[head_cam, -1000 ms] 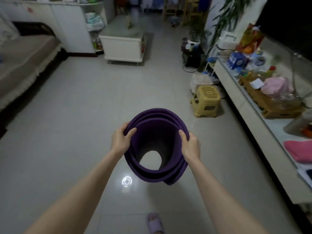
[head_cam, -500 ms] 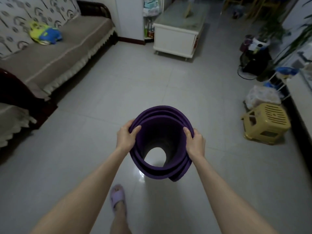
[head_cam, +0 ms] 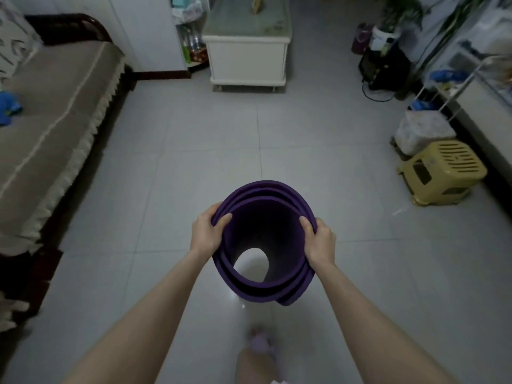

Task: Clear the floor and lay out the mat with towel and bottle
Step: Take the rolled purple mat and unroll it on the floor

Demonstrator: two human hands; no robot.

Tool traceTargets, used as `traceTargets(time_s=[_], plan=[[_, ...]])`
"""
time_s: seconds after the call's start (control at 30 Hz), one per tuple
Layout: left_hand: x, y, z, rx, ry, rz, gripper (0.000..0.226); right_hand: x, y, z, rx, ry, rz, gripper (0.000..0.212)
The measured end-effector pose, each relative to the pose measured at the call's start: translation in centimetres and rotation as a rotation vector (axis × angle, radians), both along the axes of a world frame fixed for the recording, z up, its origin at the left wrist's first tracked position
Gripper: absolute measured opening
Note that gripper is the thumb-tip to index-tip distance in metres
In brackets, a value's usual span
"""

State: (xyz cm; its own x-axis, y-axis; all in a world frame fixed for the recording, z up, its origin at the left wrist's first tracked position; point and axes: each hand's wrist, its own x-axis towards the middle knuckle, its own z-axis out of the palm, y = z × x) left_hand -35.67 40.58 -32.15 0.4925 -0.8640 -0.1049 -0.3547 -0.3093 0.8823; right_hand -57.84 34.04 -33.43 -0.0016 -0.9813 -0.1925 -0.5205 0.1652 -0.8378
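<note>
You stand on a pale tiled floor (head_cam: 194,167) in a dim living room, with a covered sofa (head_cam: 50,115) along your left, a white glass-topped coffee table (head_cam: 248,55) ahead, and a yellow plastic stool (head_cam: 440,171) on your right beside a white plastic bag (head_cam: 421,131). No writing or brand can be read anywhere. You hold the rolled purple yoga mat (head_cam: 263,189) in the air in front of you, clear of the floor. Its long axis runs steeply downward, tilted away from you, so you look straight through its hollow core to the tiles below. Your left hand (head_cam: 206,232) clasps the roll's left rim, thumb hooked inside. Your right hand (head_cam: 320,241) clasps the right rim the same way. 1 lilac slipper (head_cam: 260,343) shows blurred below.
</note>
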Motion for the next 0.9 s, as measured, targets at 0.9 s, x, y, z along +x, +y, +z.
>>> traceTargets(time_s=[0.9], plan=[[16.3, -40.0, -8.6, 0.067, 0.019, -0.880, 0.031, 19.5, -21.1, -8.0, 0.061, 0.056, -0.840, 0.037]])
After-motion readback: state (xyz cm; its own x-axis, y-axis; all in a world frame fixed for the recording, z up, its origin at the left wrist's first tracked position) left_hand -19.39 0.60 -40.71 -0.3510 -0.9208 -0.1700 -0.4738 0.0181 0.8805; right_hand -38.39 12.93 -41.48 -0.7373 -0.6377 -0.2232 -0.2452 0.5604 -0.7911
